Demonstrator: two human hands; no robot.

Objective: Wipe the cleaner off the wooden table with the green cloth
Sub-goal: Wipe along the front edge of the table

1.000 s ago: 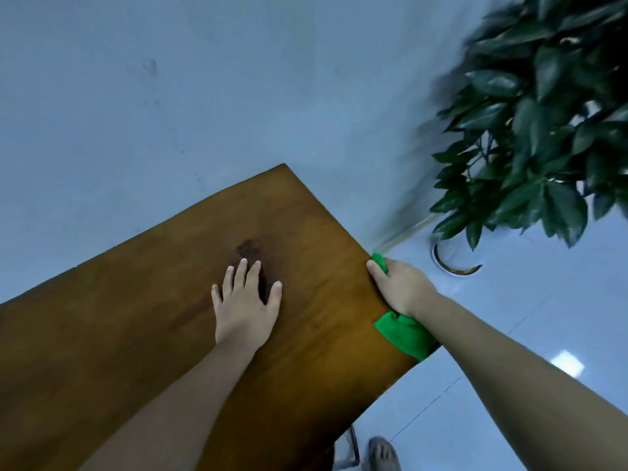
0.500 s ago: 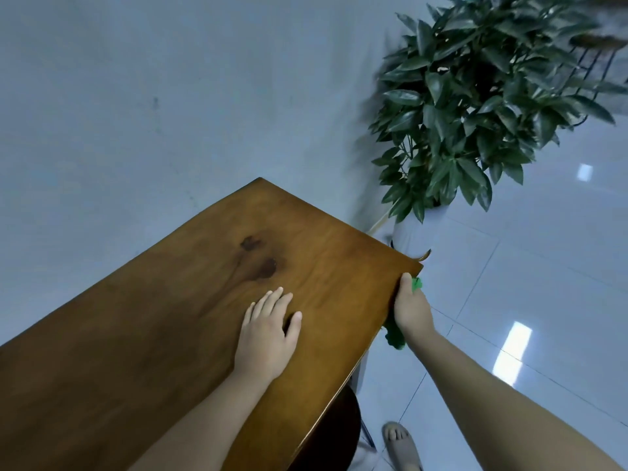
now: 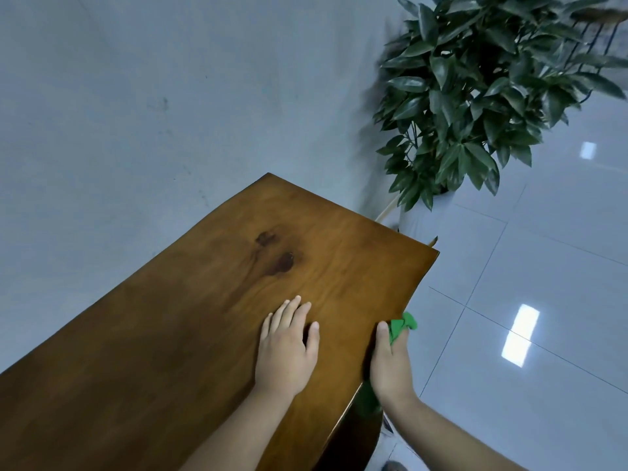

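The wooden table [image 3: 190, 317] is brown with two dark knots near its far end. My left hand [image 3: 289, 348] lies flat on the top near the right edge, fingers slightly spread, holding nothing. My right hand [image 3: 389, 363] grips the table's right edge with the green cloth [image 3: 402, 324] pressed between palm and edge. A bit of cloth pokes out above the fingers and a darker part hangs below the wrist under the edge. No cleaner is visible on the wood.
A leafy potted plant [image 3: 475, 96] in a white pot stands on the glossy tiled floor [image 3: 526, 266] past the table's far right corner. A grey wall [image 3: 136, 96] runs along the table's left side. A dark stool and a foot show below the table edge.
My right hand with the cloth has slid along the table's right edge toward me. The left hand stays flat on the top. The view has swung, bringing the plant fully in.
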